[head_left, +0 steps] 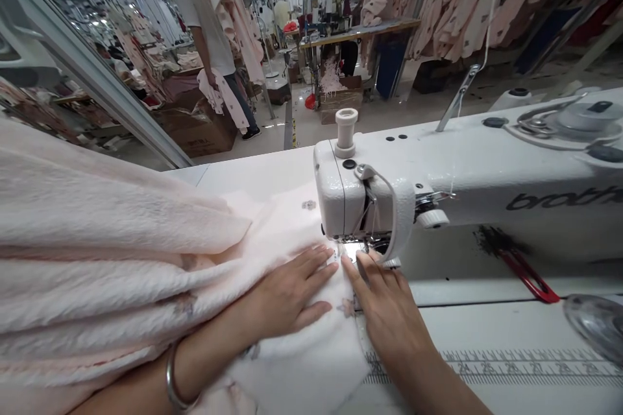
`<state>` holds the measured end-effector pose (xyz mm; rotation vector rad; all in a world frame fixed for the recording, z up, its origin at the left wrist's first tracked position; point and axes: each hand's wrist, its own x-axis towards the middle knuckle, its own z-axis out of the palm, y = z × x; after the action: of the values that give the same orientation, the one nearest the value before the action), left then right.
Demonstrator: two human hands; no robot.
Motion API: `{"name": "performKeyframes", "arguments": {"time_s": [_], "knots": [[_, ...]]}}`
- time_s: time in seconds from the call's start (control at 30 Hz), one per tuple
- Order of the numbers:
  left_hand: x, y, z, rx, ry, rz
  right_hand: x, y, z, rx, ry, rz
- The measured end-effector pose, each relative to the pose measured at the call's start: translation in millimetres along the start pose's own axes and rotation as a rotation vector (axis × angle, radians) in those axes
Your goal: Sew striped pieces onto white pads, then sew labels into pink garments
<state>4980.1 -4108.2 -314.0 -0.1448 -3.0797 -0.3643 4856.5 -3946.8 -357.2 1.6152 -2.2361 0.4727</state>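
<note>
Pale pink fleecy fabric (302,363) with small printed figures spreads over the bed of a white sewing machine (467,175). My left hand (292,288) lies flat on it, fingers stretched toward the lit needle area. Close on the right, my right hand (384,292) rests by the fabric's edge, its fingers extended and its tips beside the presser foot. The foot and needle are partly hidden by the machine head and my fingertips. A large gathered heap of the same fabric (97,227) lies to the left of my left arm.
Red thread snips (530,272) lie under the machine arm, and a clear round dish (594,324) sits at the right. A printed ruler (516,366) runs along the table front. Beyond, a person (214,39) stands holding fabric near a cardboard box (199,130).
</note>
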Motion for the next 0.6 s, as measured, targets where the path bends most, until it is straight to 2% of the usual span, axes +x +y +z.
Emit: {"name": "performKeyframes", "arguments": {"time_s": [0.13, 0.6], "knots": [[1.2, -1.2, -0.5, -0.015, 0.000, 0.001, -1.9, -0.4, 2.4, 0.025, -0.003, 0.040], [6.4, -6.7, -3.4, -0.027, 0.061, 0.044, -0.8, -0.2, -5.2, -0.003, 0.005, 0.010]]}}
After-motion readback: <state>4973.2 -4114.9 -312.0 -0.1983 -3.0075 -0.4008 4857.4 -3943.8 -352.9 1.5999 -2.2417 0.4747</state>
